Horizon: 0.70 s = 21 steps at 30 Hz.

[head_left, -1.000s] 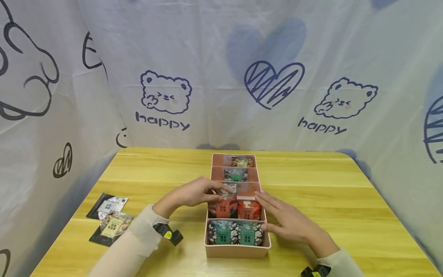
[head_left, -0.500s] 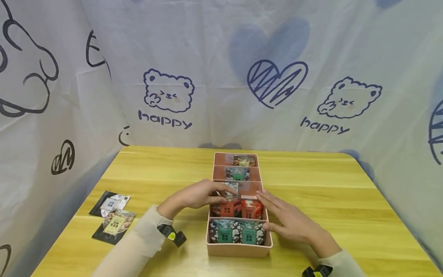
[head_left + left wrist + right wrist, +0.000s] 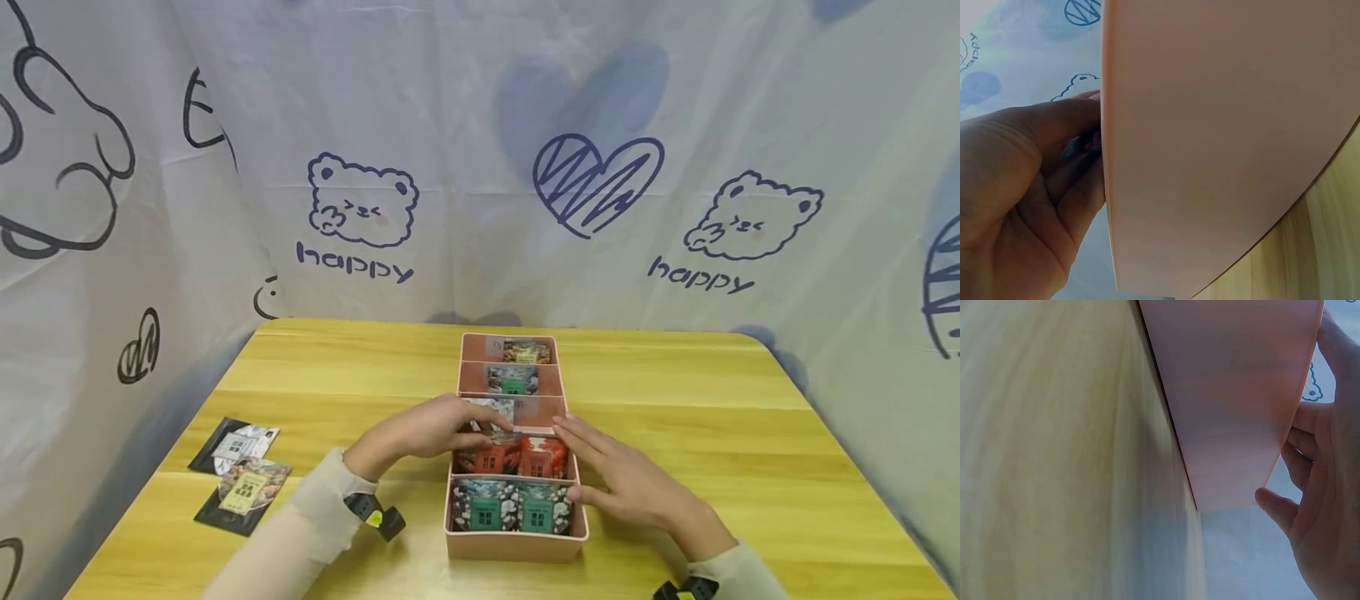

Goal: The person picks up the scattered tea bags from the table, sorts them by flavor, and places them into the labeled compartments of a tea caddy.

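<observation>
A long pink divided box (image 3: pixel 517 547) stands on the table, holding tea sachets in its compartments. My left hand (image 3: pixel 427 429) reaches over its left rim and pinches the top of a red tea sachet (image 3: pixel 487 461), which sits low in the second compartment from the front. Beside that sachet stands another red one (image 3: pixel 543 461). In the left wrist view, the box's side wall (image 3: pixel 1222 144) hides the fingertips. My right hand (image 3: pixel 630 479) rests its fairly straight fingers along the right rim, with the thumb (image 3: pixel 1275 506) near the front part.
Two green-labelled sachets (image 3: pixel 510 507) fill the front compartment. Farther back are a white sachet (image 3: pixel 501 407), a green-labelled one (image 3: pixel 513 381) and a yellow-labelled one (image 3: pixel 527 352). On the table at left lie a yellow-labelled sachet (image 3: pixel 243 497) and a white-labelled one (image 3: pixel 234 447).
The red sachet at my left fingers has gone down into the second compartment, level with the one beside it. My left hand has shifted slightly right; the right hand stays at the rim.
</observation>
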Each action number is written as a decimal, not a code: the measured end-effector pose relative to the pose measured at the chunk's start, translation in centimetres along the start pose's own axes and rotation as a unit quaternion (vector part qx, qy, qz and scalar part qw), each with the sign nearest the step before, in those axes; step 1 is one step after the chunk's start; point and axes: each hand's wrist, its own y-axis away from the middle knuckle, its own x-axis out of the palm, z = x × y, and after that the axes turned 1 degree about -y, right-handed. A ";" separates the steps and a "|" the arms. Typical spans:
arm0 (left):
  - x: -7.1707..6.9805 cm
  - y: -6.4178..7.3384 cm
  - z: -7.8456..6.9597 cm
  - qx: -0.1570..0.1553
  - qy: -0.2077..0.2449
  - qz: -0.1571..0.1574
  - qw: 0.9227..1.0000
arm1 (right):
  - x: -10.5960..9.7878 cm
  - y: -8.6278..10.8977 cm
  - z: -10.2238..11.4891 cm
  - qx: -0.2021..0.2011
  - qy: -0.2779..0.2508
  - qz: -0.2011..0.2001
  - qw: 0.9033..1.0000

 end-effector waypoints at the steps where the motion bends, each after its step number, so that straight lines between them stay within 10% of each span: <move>1: 0.1 0.0 0.0 0.003 -0.007 0.001 1.000 | 0.1 0.0 0.0 0.001 -0.001 0.001 1.000; 21: -0.4 0.5 0.0 0.020 -0.057 -0.009 0.998 | 0.1 0.1 0.1 0.004 -0.001 -0.001 1.000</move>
